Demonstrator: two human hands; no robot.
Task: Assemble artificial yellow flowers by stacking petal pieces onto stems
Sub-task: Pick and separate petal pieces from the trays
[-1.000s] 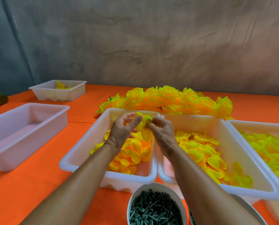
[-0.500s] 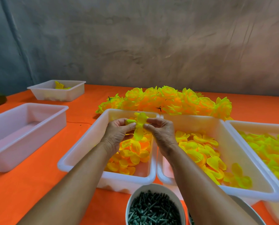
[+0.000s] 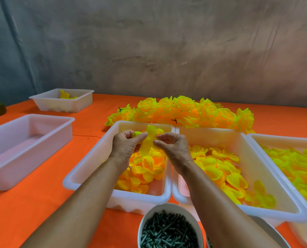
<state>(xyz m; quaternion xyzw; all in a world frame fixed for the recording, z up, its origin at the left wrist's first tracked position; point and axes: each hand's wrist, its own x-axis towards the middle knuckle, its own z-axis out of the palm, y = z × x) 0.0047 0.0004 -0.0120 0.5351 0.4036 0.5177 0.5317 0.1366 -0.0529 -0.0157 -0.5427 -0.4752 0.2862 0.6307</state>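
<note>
Petal piece [image 3: 147, 143] being pinched between left hand [image 3: 125, 146] and right hand [image 3: 174, 149], probably mid-stack; next needing centre-hole alignment on a stem I can't make out.

Soft, even light fills the scene, bright enough that the neon-yellow fabric petals [image 3: 215, 169] in the white plastic trays [image 3: 88, 169] look almost glowing. Shadows on the orange tablecloth [image 3: 33, 208] are faint and short beside the trays. The mottled grey wall [image 3: 167, 51] is dimmer toward the left. Wide-angle distortion bends tray edges and the table's far line near the borders. The picture is slightly soft throughout.
</note>
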